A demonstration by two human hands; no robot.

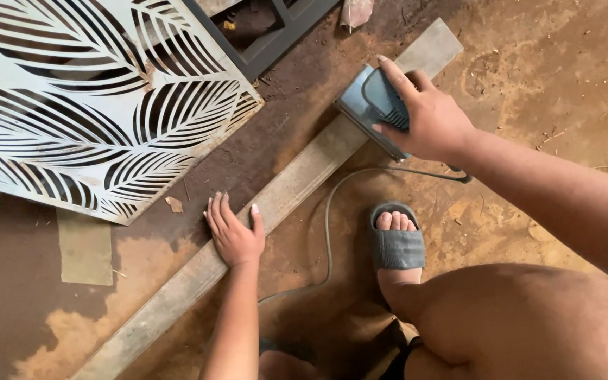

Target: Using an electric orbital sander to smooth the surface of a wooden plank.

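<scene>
A long grey wooden plank (297, 184) lies diagonally across the dusty brown floor. My left hand (233, 232) rests flat on the plank near its middle, fingers spread. My right hand (427, 116) grips a blue-grey electric sander (371, 105) that sits on the plank farther up. The sander's grey cord (332, 211) loops down across the floor past my foot.
A white metal panel (86, 98) with cut-out leaf shapes lies at the upper left. A dark metal frame (276, 35) lies at the top. My foot in a grey slide sandal (397, 243) stands right of the plank, my knee at the lower right. A flat tan piece (84, 246) lies left.
</scene>
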